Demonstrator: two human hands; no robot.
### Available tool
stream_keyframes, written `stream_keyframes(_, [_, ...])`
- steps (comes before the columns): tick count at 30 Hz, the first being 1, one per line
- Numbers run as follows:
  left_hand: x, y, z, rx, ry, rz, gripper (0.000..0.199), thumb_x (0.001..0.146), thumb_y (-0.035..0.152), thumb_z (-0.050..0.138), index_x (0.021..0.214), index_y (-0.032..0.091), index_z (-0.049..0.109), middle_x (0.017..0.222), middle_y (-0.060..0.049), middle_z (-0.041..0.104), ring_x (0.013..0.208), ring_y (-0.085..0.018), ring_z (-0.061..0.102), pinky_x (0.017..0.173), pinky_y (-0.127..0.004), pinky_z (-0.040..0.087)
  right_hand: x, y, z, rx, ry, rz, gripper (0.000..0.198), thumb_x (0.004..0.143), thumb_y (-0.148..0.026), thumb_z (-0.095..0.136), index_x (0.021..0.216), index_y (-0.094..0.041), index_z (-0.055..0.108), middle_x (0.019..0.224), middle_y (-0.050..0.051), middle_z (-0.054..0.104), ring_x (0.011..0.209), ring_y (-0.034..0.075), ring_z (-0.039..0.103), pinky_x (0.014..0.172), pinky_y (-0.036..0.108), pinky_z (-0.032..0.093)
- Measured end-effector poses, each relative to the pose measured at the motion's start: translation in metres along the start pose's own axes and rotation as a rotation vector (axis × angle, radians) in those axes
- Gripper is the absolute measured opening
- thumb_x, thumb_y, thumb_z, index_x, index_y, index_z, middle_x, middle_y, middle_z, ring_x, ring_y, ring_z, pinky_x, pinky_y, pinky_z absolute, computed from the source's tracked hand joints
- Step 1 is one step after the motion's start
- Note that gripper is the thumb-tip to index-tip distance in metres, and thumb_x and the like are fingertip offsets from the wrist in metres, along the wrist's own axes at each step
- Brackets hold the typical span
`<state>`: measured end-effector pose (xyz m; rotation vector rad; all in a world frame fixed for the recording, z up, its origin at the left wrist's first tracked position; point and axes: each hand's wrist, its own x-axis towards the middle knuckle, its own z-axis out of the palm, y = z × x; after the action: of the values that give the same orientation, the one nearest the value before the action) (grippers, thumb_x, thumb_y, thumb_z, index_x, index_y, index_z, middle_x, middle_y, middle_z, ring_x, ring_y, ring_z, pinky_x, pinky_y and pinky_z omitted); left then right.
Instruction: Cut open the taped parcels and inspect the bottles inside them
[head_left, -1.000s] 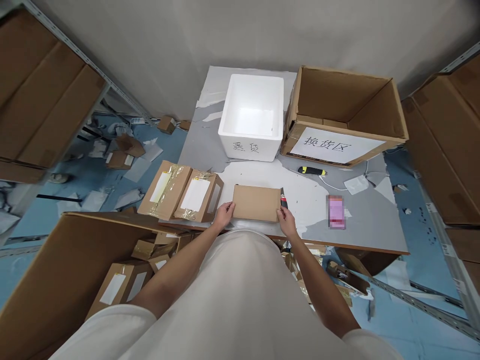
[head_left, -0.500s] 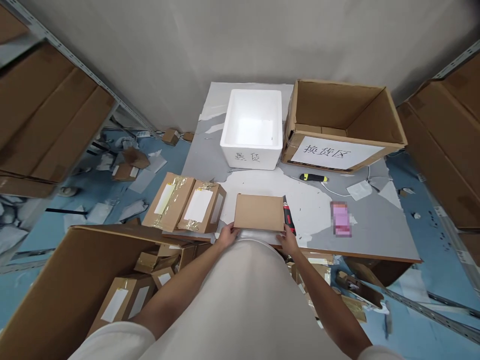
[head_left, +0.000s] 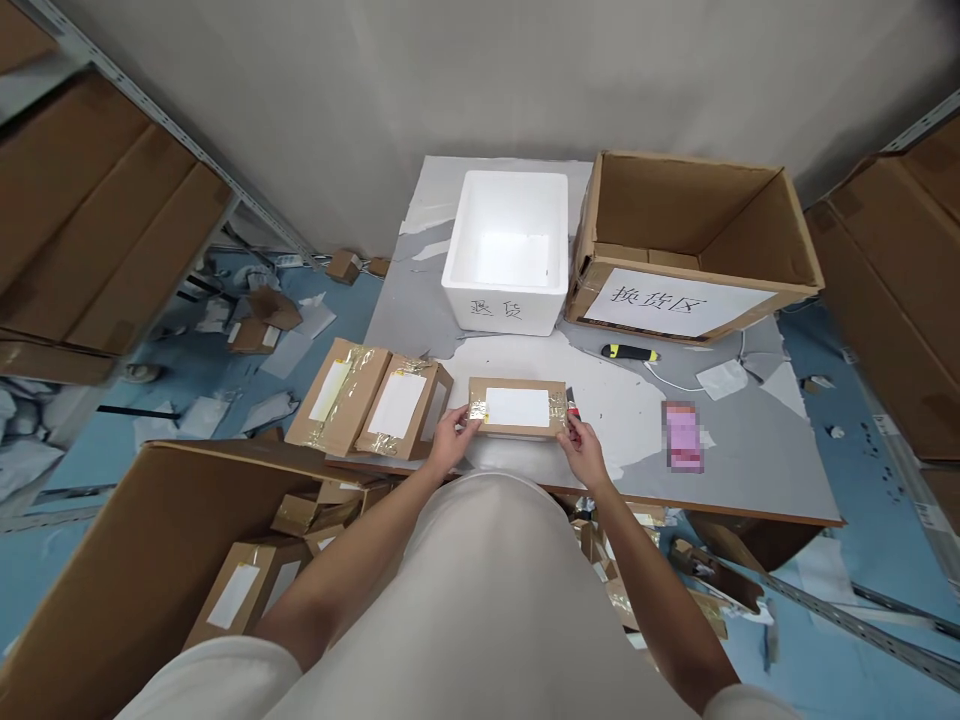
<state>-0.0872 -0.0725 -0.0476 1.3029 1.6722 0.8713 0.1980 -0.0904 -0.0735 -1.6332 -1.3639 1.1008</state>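
A small cardboard box (head_left: 517, 407) with a white label and clear tape at both ends is held at the table's near edge. Its left end is gripped by my left hand (head_left: 452, 440), its right end by my right hand (head_left: 583, 452). A red and black utility knife (head_left: 573, 405) lies just past the box's right end, partly covered by the box and my right hand. To the left, two taped cardboard boxes, a wider one (head_left: 352, 385) and a narrower one (head_left: 420, 400), stand side by side with labels on top.
Behind are a white foam box (head_left: 504, 310) and a big open carton (head_left: 694, 262) with handwritten signs. A yellow and black cutter (head_left: 630, 353) and a pink blurred item (head_left: 682, 437) lie to the right. A large carton (head_left: 97, 560) holding boxes stands at lower left.
The box between my hands has been turned: its plain brown face showed before, and now a labelled, taped face is up. Both hands have shifted slightly forward with it.
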Motion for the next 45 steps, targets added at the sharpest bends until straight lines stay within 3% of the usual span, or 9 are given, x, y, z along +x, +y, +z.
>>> stream_keyframes(7, [-0.006, -0.008, 0.004, -0.004, 0.009, -0.007, 0.05, 0.077, 0.045, 0.063, 0.117, 0.015, 0.06, 0.104, -0.011, 0.057, 0.09, -0.02, 0.059, 0.072, -0.031, 0.054, 0.012, 0.042, -0.01, -0.404, 0.07, 0.232, 0.066, 0.071, -0.045, 0.064, 0.128, -0.014, 0.052, 0.112, 0.017, 0.055, 0.103, 0.032, 0.054, 0.089, 0.049, 0.044])
stream_keyframes(13, [-0.019, -0.007, 0.007, 0.128, 0.112, 0.0, 0.052, 0.089, 0.04, 0.046, 0.134, 0.014, 0.043, 0.117, -0.015, 0.056, 0.105, -0.024, 0.056, 0.091, -0.042, 0.047, 0.02, 0.058, 0.002, -0.461, 0.117, 0.167, 0.064, 0.075, -0.035, 0.06, 0.134, -0.017, 0.045, 0.11, 0.017, 0.055, 0.106, 0.032, 0.053, 0.088, 0.045, 0.044])
stream_keyframes(16, [-0.029, -0.002, 0.005, 0.245, 0.103, 0.208, 0.052, 0.089, 0.039, 0.049, 0.135, 0.016, 0.043, 0.133, -0.017, 0.047, 0.127, -0.028, 0.043, 0.106, -0.046, 0.035, 0.028, 0.041, -0.012, -0.389, 0.124, 0.154, 0.061, 0.084, -0.032, 0.042, 0.141, -0.011, 0.036, 0.118, 0.021, 0.052, 0.112, 0.033, 0.051, 0.094, 0.049, 0.041])
stream_keyframes(19, [-0.031, 0.001, 0.009, 0.309, -0.159, 0.464, 0.041, 0.087, 0.033, 0.052, 0.126, 0.02, 0.054, 0.136, -0.014, 0.049, 0.135, -0.028, 0.036, 0.113, -0.048, 0.025, 0.038, 0.002, -0.029, -0.371, 0.152, 0.031, 0.062, 0.089, -0.029, 0.029, 0.148, -0.011, 0.021, 0.133, 0.02, 0.044, 0.125, 0.03, 0.043, 0.102, 0.048, 0.035])
stream_keyframes(21, [-0.026, -0.001, 0.015, 0.302, -0.301, 0.536, 0.035, 0.09, 0.026, 0.047, 0.123, 0.022, 0.056, 0.136, -0.012, 0.052, 0.136, -0.026, 0.036, 0.113, -0.049, 0.025, 0.043, -0.033, -0.032, -0.387, 0.06, -0.168, 0.061, 0.09, -0.029, 0.032, 0.148, -0.014, 0.02, 0.135, 0.016, 0.045, 0.125, 0.028, 0.042, 0.104, 0.045, 0.035])
stream_keyframes(23, [-0.019, -0.006, 0.021, 0.308, -0.333, 0.541, 0.037, 0.091, 0.018, 0.04, 0.124, 0.022, 0.056, 0.136, -0.011, 0.052, 0.137, -0.024, 0.036, 0.113, -0.049, 0.026, 0.048, -0.068, -0.025, -0.459, -0.248, -0.366, 0.057, 0.09, -0.03, 0.039, 0.146, -0.023, 0.029, 0.131, 0.011, 0.051, 0.119, 0.027, 0.048, 0.099, 0.041, 0.039])
stream_keyframes(27, [-0.011, -0.017, 0.028, 0.337, -0.306, 0.565, 0.042, 0.091, 0.011, 0.034, 0.126, 0.021, 0.054, 0.137, -0.011, 0.052, 0.137, -0.022, 0.036, 0.111, -0.05, 0.028, 0.058, -0.112, 0.0, -0.673, -0.691, -0.463, 0.056, 0.085, -0.015, 0.047, 0.136, -0.037, 0.047, 0.104, 0.003, 0.064, 0.087, 0.022, 0.062, 0.08, 0.033, 0.045])
stream_keyframes(37, [-0.009, -0.037, 0.034, 0.449, -0.146, 0.857, 0.043, 0.092, 0.006, 0.032, 0.13, 0.016, 0.049, 0.13, -0.015, 0.058, 0.133, -0.021, 0.042, 0.103, -0.047, 0.041, 0.065, -0.146, 0.016, -1.319, -0.851, -0.655, 0.067, 0.09, -0.009, 0.033, 0.147, -0.041, 0.019, 0.114, 0.011, 0.059, 0.088, 0.023, 0.064, 0.068, 0.03, 0.044])
stream_keyframes(45, [-0.013, -0.037, 0.036, 0.491, -0.11, 0.853, 0.045, 0.091, 0.003, 0.031, 0.131, 0.017, 0.048, 0.13, -0.013, 0.058, 0.134, -0.02, 0.041, 0.103, -0.045, 0.042, 0.07, -0.145, 0.019, -1.332, -0.909, -0.651, 0.07, 0.09, -0.009, 0.032, 0.148, -0.042, 0.012, 0.118, 0.01, 0.058, 0.087, 0.022, 0.065, 0.068, 0.03, 0.041])
